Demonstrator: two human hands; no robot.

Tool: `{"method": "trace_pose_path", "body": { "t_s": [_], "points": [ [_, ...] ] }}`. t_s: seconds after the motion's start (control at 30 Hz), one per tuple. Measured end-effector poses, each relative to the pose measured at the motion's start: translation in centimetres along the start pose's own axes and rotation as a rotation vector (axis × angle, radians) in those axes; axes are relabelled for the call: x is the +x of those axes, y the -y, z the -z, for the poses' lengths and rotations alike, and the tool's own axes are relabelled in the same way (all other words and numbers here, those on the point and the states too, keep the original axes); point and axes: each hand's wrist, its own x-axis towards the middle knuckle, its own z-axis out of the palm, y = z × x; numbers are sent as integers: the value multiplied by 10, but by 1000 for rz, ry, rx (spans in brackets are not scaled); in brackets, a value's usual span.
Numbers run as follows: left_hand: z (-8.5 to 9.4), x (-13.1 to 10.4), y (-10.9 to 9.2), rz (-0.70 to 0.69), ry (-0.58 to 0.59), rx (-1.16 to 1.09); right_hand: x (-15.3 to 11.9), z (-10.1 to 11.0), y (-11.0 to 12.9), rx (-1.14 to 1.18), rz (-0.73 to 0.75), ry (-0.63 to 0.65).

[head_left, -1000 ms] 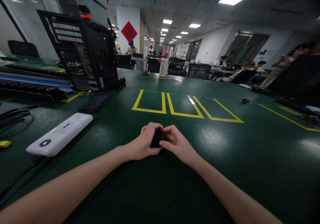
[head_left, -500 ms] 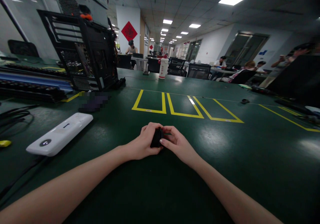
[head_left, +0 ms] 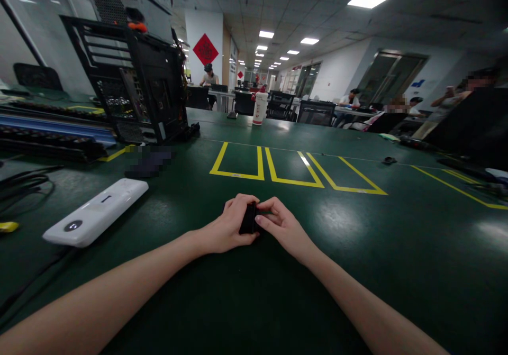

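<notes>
In the head view a small black box-shaped object sits low over the green tabletop, in the middle. My left hand is closed around it, fingers over the far side and thumb along the near side. At its right edge, my right hand is closed with bent fingers and thumb tip against the object. Most of the object's left part is hidden by my left hand, so its exact kind does not show.
Left of my hands lies a white elongated device with a cable. A black open computer case stands behind it. Yellow tape outlines mark the table ahead. A white bottle stands at the far edge; several people sit beyond.
The fingers of my right hand have shifted slightly at the black object's right edge. My left hand stays in place around it.
</notes>
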Motion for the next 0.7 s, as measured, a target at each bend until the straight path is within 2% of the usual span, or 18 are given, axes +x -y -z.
{"method": "trace_pose_path", "body": {
  "t_s": [0.17, 0.4, 0.57, 0.7],
  "points": [
    [0, 0, 0, -1, 2, 2, 1, 1, -1, -41, -31, -11],
    [8, -1, -8, 9, 54, -13, -3, 3, 3, 99, -17, 113],
    [3, -1, -3, 1, 15, 2, -1, 1, 1, -13, -4, 12],
    [-2, 0, 2, -10, -14, 8, 2, 0, -2, -38, 9, -2]
  ]
}}
